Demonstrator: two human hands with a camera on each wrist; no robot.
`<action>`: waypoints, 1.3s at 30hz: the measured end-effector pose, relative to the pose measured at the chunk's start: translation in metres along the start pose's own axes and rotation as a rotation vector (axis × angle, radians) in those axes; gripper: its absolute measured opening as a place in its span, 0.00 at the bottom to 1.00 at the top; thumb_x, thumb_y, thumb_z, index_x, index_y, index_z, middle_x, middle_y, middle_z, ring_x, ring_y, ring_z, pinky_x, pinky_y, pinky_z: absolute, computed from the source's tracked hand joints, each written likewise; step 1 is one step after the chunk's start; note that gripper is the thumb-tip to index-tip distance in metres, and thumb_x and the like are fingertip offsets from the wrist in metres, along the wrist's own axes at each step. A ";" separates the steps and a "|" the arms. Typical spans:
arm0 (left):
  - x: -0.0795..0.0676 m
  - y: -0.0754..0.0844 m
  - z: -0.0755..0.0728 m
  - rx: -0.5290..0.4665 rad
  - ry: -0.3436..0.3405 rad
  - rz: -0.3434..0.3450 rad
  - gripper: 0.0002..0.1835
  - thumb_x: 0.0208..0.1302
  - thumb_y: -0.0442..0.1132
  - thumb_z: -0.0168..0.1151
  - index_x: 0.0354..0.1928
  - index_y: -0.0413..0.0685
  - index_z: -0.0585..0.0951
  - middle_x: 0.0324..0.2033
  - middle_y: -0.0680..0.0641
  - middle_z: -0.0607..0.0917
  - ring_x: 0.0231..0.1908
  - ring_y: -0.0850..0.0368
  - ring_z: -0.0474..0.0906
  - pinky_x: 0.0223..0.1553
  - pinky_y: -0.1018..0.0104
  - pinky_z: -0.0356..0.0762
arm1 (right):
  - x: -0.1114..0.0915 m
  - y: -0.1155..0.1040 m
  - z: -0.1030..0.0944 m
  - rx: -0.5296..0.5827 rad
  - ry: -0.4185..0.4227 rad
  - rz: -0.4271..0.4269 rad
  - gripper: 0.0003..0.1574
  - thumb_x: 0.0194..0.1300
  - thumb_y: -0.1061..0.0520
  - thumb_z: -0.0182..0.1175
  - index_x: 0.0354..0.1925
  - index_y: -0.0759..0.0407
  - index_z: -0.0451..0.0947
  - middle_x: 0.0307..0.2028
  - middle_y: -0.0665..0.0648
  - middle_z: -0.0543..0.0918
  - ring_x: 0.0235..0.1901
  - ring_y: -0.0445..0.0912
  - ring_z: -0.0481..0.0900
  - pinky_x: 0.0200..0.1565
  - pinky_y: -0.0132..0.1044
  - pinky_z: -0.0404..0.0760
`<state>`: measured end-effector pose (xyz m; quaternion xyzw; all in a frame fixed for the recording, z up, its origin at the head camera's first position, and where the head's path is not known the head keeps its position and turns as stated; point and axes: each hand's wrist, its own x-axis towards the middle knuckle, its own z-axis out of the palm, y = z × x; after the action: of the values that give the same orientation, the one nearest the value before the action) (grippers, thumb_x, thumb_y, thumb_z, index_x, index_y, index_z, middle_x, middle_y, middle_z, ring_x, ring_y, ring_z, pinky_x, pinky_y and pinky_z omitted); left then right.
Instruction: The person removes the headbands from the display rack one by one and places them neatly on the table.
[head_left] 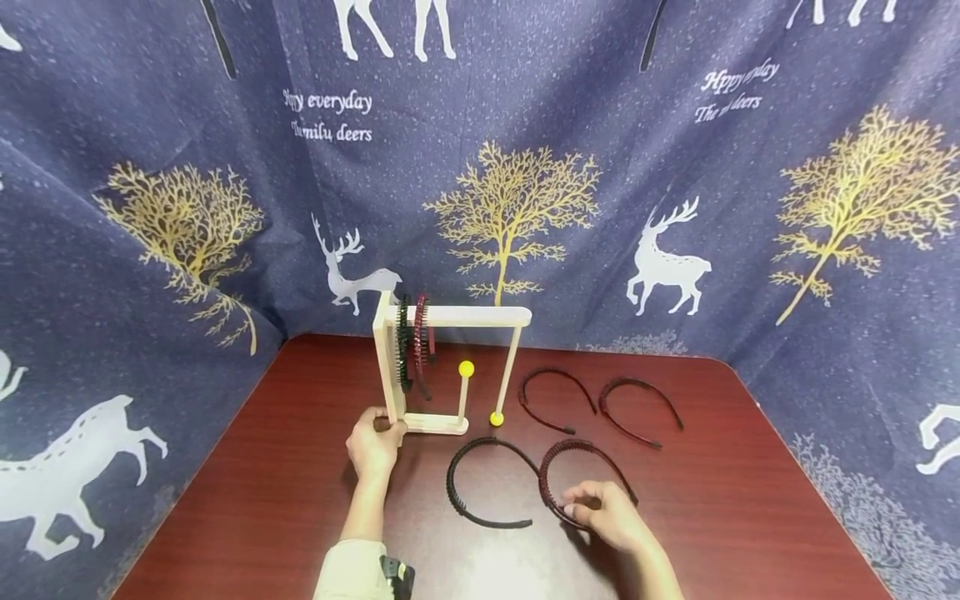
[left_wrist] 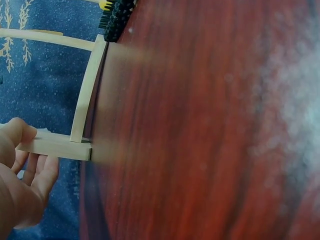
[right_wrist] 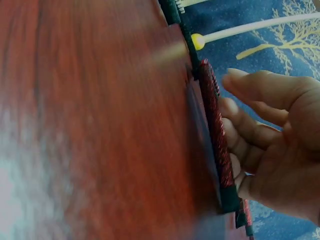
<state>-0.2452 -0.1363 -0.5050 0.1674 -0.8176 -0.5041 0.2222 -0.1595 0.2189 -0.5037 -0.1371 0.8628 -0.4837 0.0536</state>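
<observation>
The left hand (head_left: 373,446) grips the lower corner of a pale wooden stand (head_left: 388,358), thumb on one side of the wood and fingers on the other in the left wrist view. On the stand's upper bar hang a black toothed headband (head_left: 403,342) and dark red ones (head_left: 420,333). The right hand (head_left: 611,512) is over the near end of a dark red headband (head_left: 551,462) at the table's front. In the right wrist view, bent fingers (right_wrist: 245,130) sit right beside that headband (right_wrist: 216,125), with a gap between thumb and fingers.
A black headband (head_left: 452,479) lies left of the right hand. Two more dark red headbands (head_left: 555,371) (head_left: 637,382) lie farther back. Yellow balls (head_left: 467,368) tip the stand's rods. A dark blue printed curtain (head_left: 465,108) surrounds the brown table (head_left: 720,500).
</observation>
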 end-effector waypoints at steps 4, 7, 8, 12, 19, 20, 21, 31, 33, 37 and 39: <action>0.000 -0.002 0.000 -0.009 0.005 0.009 0.14 0.43 0.34 0.66 0.36 0.44 0.82 0.27 0.46 0.85 0.31 0.46 0.81 0.42 0.51 0.67 | 0.008 -0.012 0.001 0.047 0.120 0.006 0.18 0.57 0.60 0.64 0.46 0.66 0.78 0.40 0.60 0.82 0.37 0.46 0.79 0.40 0.35 0.75; -0.001 -0.003 -0.001 -0.017 -0.005 -0.007 0.14 0.44 0.34 0.66 0.37 0.45 0.81 0.27 0.47 0.86 0.29 0.47 0.81 0.42 0.51 0.67 | 0.014 -0.025 0.000 0.093 0.176 0.006 0.19 0.57 0.61 0.63 0.49 0.62 0.77 0.42 0.60 0.81 0.40 0.46 0.78 0.42 0.36 0.75; 0.000 -0.004 0.000 -0.014 -0.008 -0.013 0.14 0.44 0.34 0.66 0.37 0.45 0.81 0.27 0.47 0.86 0.29 0.48 0.81 0.42 0.52 0.67 | 0.015 -0.029 0.000 0.105 0.186 -0.001 0.19 0.57 0.62 0.63 0.49 0.61 0.77 0.42 0.60 0.80 0.40 0.46 0.77 0.42 0.36 0.75; 0.001 -0.004 0.000 -0.011 -0.009 -0.015 0.14 0.44 0.34 0.66 0.37 0.45 0.81 0.27 0.47 0.85 0.30 0.47 0.81 0.42 0.52 0.68 | 0.019 -0.054 -0.002 0.140 0.195 -0.041 0.18 0.58 0.65 0.61 0.49 0.62 0.77 0.39 0.60 0.80 0.39 0.50 0.78 0.40 0.38 0.75; 0.002 -0.003 -0.001 -0.010 -0.011 -0.004 0.13 0.44 0.35 0.66 0.37 0.45 0.81 0.28 0.46 0.85 0.35 0.45 0.79 0.42 0.51 0.67 | 0.025 -0.088 -0.001 0.191 0.149 -0.090 0.21 0.59 0.67 0.60 0.52 0.64 0.74 0.41 0.60 0.80 0.43 0.56 0.77 0.44 0.42 0.75; 0.002 -0.003 -0.001 -0.008 -0.012 -0.004 0.14 0.44 0.35 0.66 0.37 0.45 0.81 0.28 0.46 0.85 0.35 0.45 0.79 0.42 0.51 0.67 | 0.027 -0.090 0.000 0.201 0.137 -0.107 0.21 0.60 0.66 0.59 0.53 0.64 0.73 0.42 0.61 0.80 0.44 0.57 0.77 0.45 0.42 0.75; 0.002 -0.003 -0.001 -0.008 -0.013 -0.003 0.14 0.44 0.35 0.66 0.37 0.45 0.81 0.28 0.46 0.85 0.35 0.45 0.79 0.43 0.51 0.67 | 0.028 -0.092 0.000 0.213 0.125 -0.127 0.22 0.60 0.67 0.59 0.54 0.65 0.73 0.44 0.62 0.80 0.46 0.59 0.76 0.46 0.43 0.74; 0.002 -0.001 0.001 -0.008 -0.007 -0.004 0.15 0.42 0.34 0.65 0.37 0.45 0.81 0.28 0.46 0.85 0.36 0.45 0.79 0.42 0.51 0.69 | 0.050 -0.109 0.008 0.310 0.056 -0.304 0.26 0.59 0.70 0.58 0.57 0.68 0.69 0.48 0.67 0.77 0.46 0.62 0.76 0.44 0.44 0.76; 0.002 -0.001 0.002 -0.006 -0.007 -0.006 0.15 0.42 0.34 0.65 0.37 0.45 0.81 0.28 0.46 0.85 0.36 0.45 0.79 0.42 0.51 0.69 | 0.056 -0.107 0.011 0.333 0.061 -0.347 0.26 0.58 0.71 0.58 0.57 0.69 0.69 0.48 0.67 0.77 0.46 0.61 0.76 0.46 0.45 0.76; 0.002 -0.001 0.002 -0.005 -0.011 -0.011 0.15 0.42 0.34 0.65 0.38 0.45 0.81 0.28 0.45 0.85 0.35 0.44 0.79 0.41 0.51 0.69 | 0.068 -0.101 0.015 0.362 0.070 -0.402 0.27 0.58 0.70 0.59 0.57 0.69 0.69 0.47 0.64 0.77 0.47 0.58 0.76 0.47 0.44 0.75; 0.002 -0.001 0.003 -0.005 -0.014 -0.012 0.15 0.42 0.34 0.65 0.38 0.45 0.81 0.28 0.45 0.85 0.35 0.44 0.79 0.41 0.51 0.69 | 0.073 -0.102 0.016 0.380 0.062 -0.399 0.26 0.59 0.68 0.59 0.57 0.67 0.70 0.48 0.63 0.77 0.47 0.58 0.76 0.48 0.43 0.75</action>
<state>-0.2484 -0.1359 -0.5067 0.1682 -0.8169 -0.5085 0.2141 -0.2066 0.1347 -0.4224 -0.2770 0.7136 -0.6419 -0.0446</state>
